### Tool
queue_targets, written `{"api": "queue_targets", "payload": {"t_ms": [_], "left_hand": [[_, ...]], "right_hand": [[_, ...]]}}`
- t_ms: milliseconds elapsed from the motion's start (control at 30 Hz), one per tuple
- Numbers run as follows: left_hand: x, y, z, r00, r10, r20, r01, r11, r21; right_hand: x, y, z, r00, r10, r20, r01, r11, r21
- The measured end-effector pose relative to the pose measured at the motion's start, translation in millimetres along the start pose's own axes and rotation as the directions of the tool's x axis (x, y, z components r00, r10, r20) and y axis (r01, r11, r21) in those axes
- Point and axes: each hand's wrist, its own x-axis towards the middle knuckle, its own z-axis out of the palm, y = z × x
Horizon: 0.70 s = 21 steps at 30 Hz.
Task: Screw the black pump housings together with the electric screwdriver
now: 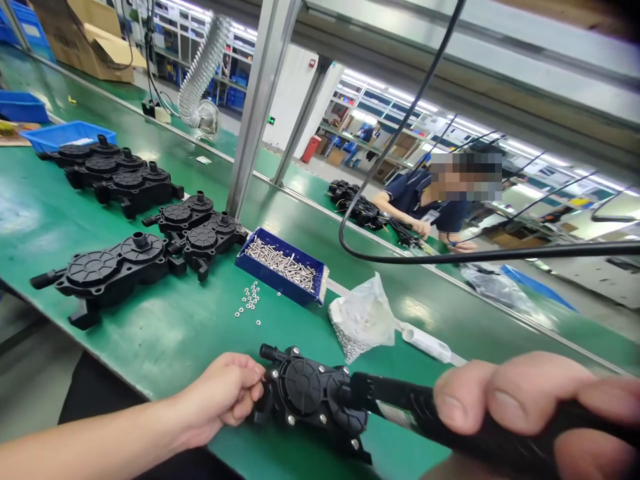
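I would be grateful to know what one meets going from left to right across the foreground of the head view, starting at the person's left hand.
Left hand, black housing with silver screws, exposed end of the black handheld tool, right hand gripping that tool.

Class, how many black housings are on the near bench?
7 housings: three beside the blue tray, two beside the screw box, one front left, one at the left hand.

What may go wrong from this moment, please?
The loose nuts beside the blue tray might get swept off by an arm.
The plastic bag, close to the black housing, might spill if bumped.
The left hand touches the housing; if the right hand slips with its black tool, fingers may get hurt.
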Motion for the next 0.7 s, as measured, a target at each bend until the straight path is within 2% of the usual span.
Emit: {"api": "queue_targets", "payload": {"t_ms": [100, 200, 300, 400, 467, 567, 700], "left_hand": [[-12, 0, -1.1, 1.000, 0.020, 0.022, -0.020, 1.000, -0.024], [-28, -1, 0.1, 0.997, 0.066, 0.043, -0.064, 0.997, -0.035], [-34, -1, 4.1, 0.996, 0.070, 0.047, -0.071, 0.997, 0.014], [-26, 1, 10.5, 0.994, 0.105, 0.042, -0.111, 0.980, 0.165], [-15, 4, 16.3, 0.990, 0.119, 0.073, -0.135, 0.951, 0.278], [3, 10, 26.7, 0.986, 0.120, 0.120, -0.161, 0.885, 0.437], [19, 17, 39.8, 0.981, 0.161, 0.107, -0.193, 0.797, 0.572]], "right_hand": [[2, -21, 27, 0.991, 0.091, -0.093, -0.065, 0.965, 0.254], [5, -35, 53, 0.991, 0.083, -0.102, -0.053, 0.961, 0.272], [8, -44, 71, 0.996, 0.054, -0.069, -0.033, 0.962, 0.273], [10, -47, 79, 0.998, 0.067, -0.011, -0.061, 0.952, 0.301], [11, -47, 82, 0.997, 0.078, -0.025, -0.066, 0.949, 0.308], [13, -41, 86, 0.997, 0.070, -0.031, -0.057, 0.945, 0.322], [16, -28, 88, 0.993, 0.104, 0.051, -0.115, 0.933, 0.342]]}}
